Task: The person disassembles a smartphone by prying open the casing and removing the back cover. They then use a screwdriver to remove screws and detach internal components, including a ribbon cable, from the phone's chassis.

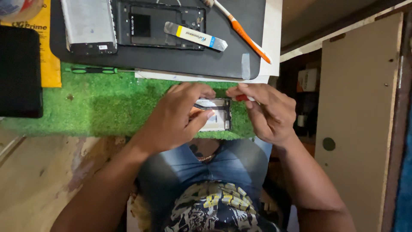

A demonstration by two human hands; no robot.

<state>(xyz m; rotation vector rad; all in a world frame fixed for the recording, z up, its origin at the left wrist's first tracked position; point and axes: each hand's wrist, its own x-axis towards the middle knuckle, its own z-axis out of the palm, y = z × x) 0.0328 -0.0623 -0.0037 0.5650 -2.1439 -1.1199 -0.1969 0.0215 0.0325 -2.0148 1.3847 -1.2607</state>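
My left hand (pixel 178 116) grips a small opened phone frame (pixel 219 116) at the near edge of the green turf mat (pixel 98 107), thumb across its pale inside. My right hand (pixel 266 111) pinches a thin tool with a red handle (pixel 241 98), its dark tip lying over the frame's top edge. Both hands meet above my lap.
A black work mat (pixel 189 60) at the back carries a phone back frame (pixel 159 23), a silver panel (pixel 89 25), a flat metal pry tool (pixel 195 36) and an orange-handled brush (pixel 244 32). A green screwdriver (pixel 92 70) lies at its edge. A black slab (pixel 19 71) sits left.
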